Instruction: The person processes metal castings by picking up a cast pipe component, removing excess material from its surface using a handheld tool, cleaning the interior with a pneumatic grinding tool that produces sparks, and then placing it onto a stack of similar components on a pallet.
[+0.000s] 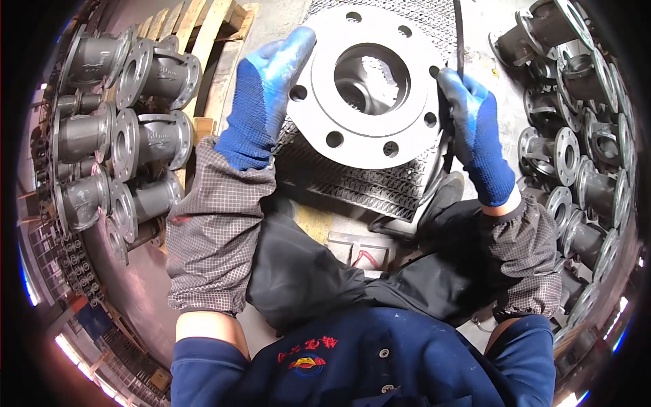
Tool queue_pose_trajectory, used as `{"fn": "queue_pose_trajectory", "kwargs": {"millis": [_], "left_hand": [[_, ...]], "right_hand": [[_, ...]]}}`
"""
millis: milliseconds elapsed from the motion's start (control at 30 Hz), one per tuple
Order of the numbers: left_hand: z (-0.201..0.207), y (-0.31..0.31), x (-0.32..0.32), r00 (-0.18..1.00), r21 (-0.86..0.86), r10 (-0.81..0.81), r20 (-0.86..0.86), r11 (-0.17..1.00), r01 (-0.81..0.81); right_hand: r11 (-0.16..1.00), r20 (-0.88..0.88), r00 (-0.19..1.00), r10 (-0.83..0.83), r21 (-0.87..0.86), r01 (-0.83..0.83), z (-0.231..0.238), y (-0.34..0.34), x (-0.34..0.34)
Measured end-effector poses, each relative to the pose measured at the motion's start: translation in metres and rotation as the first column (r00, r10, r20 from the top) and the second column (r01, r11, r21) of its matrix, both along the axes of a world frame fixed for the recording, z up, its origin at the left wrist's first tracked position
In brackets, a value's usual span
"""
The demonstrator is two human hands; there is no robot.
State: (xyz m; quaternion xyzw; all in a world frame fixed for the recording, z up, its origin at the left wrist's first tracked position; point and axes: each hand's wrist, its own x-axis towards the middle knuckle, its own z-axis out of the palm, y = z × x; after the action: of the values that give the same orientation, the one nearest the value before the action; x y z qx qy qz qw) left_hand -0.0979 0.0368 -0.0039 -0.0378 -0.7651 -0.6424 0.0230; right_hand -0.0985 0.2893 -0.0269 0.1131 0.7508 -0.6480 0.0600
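A large round flange (366,148), light grey with several bolt holes and a wide central bore, faces up at me. It belongs to a cast metal valve body or pipe fitting whose lower part is hidden beneath. My left hand (271,74), in a blue coated glove, is closed on the flange's left rim. On the opposite rim, my right hand (469,108) grips with its gloved fingers near a bolt hole. Under the casting lies a support covered with dark ridged mesh (352,193).
Grey flanged castings (159,76) are stacked at the left beside a wooden pallet (200,41). More flanged castings (597,186) crowd the right side. A grey box-like object with a red handle (366,258) lies low between my legs.
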Motion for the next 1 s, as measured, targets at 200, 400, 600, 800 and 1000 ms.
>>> {"fn": "queue_pose_trajectory", "kwargs": {"millis": [200,400,600,800,1000], "left_hand": [[-0.031,-0.006,0.008,0.984,0.403,-0.033,0.174,0.914,-0.041],[-0.056,-0.019,0.019,0.93,0.582,-0.09,0.357,0.8,-0.146],[-0.05,-0.037,0.032,0.919,-0.005,0.221,0.326,0.973,-0.233],[0.003,0.004,0.099,0.989,-0.376,-0.005,-0.146,0.925,-0.051],[-0.016,-0.02,0.111,0.996,-0.26,0.092,0.007,0.962,-0.087]], "right_hand": [[0.992,-0.178,0.977,0.117,0.066,-0.107,0.039,-0.008,0.018],[0.981,-0.252,0.949,0.187,0.089,-0.17,0.046,-0.024,0.051],[0.949,-0.449,0.836,0.314,0.123,-0.291,0.045,-0.04,0.083],[0.898,-0.361,0.838,0.41,0.0,-0.439,0.047,-0.054,0.103],[0.925,-0.252,0.922,0.293,-0.169,-0.34,0.048,-0.02,0.063]]}}
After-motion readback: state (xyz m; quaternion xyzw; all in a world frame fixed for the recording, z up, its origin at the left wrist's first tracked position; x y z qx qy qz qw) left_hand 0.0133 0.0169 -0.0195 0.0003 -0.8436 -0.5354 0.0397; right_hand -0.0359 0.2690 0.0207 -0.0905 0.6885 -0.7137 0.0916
